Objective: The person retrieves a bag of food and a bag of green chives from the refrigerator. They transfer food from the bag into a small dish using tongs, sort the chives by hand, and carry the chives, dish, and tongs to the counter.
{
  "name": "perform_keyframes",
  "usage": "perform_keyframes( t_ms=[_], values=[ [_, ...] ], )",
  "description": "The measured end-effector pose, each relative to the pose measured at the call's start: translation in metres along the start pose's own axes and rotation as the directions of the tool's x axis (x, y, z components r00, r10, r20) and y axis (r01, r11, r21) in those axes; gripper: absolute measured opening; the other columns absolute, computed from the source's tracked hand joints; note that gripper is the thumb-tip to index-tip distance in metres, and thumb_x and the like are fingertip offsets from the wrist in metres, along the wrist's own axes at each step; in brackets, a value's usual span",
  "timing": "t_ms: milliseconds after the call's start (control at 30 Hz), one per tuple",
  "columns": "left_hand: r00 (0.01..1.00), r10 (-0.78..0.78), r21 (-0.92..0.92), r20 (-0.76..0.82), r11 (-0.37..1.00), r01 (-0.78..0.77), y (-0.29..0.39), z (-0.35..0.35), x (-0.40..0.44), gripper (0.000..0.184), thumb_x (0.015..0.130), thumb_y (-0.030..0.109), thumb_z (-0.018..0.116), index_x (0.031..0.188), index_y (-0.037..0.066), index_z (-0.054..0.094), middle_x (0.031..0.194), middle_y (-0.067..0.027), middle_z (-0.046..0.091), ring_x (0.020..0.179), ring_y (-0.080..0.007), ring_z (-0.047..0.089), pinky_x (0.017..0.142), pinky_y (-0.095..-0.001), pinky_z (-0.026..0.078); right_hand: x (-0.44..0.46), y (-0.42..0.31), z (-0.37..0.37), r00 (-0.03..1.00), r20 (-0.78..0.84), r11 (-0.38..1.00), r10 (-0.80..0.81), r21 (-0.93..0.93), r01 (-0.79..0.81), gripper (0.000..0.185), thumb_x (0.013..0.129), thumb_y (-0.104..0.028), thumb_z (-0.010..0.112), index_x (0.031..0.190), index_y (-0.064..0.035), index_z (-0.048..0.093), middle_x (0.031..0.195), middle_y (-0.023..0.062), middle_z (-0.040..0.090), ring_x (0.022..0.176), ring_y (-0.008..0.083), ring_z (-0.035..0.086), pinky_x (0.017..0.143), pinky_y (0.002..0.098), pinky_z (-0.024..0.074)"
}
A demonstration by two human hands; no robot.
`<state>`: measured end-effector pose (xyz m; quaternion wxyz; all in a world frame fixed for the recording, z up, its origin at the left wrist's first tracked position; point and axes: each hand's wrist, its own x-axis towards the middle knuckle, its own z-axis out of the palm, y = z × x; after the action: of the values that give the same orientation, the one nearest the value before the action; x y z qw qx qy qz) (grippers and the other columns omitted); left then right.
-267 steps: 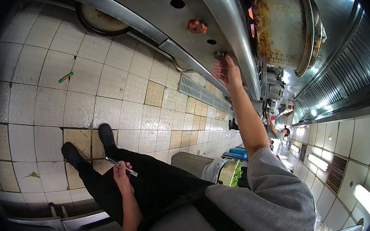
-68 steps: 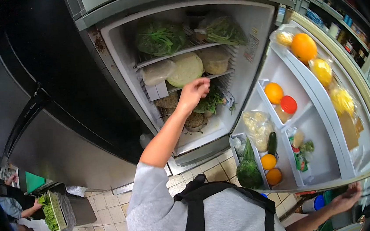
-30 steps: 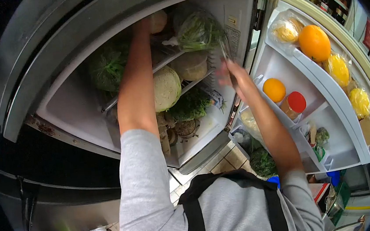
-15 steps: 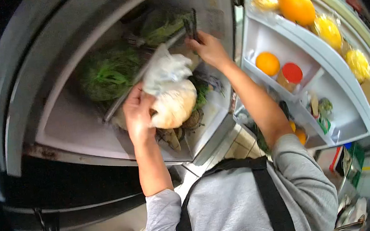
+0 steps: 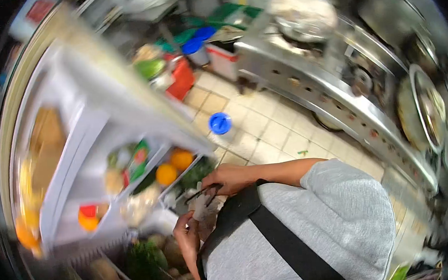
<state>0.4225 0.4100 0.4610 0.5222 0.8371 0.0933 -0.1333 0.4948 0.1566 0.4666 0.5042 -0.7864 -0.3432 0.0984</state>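
Left grip (image 5: 188,234) holds a blurred bag (image 5: 202,210), partly hidden behind apron (image 5: 234,209).

Pretty open tiled floor (image 5: 250,137) around 1 o'clock from the right grip (image 5: 227,179), but a blue tub (image 5: 220,123) sits at 12. Door (image 5: 98,108) walls off 10; stove (image 5: 333,104) blocks further out at 2.

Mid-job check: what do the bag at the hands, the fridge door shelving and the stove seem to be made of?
Bag: probably thin plastic film, whitish, judging by its pale, crumpled look, though blur leaves this open. Fridge door shelving: likely molded plastic, with smooth, even white faces. Stove: metal, perhaps stainless steel, grey and shiny, with bright highlights along its front edge.
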Motion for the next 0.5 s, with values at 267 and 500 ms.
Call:
perform_keyframes(
  t_ms=[267,500],
  values=[
    [0.780,0.365,0.118,0.508,0.868,-0.483,0.129,0.197,0.073,0.026,0.078,0.009,0.059,0.101,-0.002,0.062,0.088,-0.0126,0.064,0.076,-0.0196,0.059,0.069,-0.0303,0.046,-0.226,0.023,-0.114,0.685,-0.591,0.890,0.425,0.137,-0.435,0.023,0.077,-0.002,0.059,0.100,-0.0046,0.059,0.083,0.0085,0.064,0.075,0.0156,0.061,0.063,0.0302,0.0470],
    [0.637,0.472,-0.225,0.610,0.873,-0.432,0.255,0.384,0.102,0.026,0.078,0.008,0.057,0.101,-0.002,0.062,0.083,-0.0038,0.063,0.073,-0.0108,0.055,0.066,-0.0249,0.045,-0.355,0.018,-0.167,0.174,-0.832,0.758,0.527,0.368,-0.538,0.010,0.086,-0.010,0.058,0.093,-0.0038,0.061,0.069,-0.0037,0.053,0.059,0.0051,0.043,0.055,0.0213,0.0374]
  ],
)
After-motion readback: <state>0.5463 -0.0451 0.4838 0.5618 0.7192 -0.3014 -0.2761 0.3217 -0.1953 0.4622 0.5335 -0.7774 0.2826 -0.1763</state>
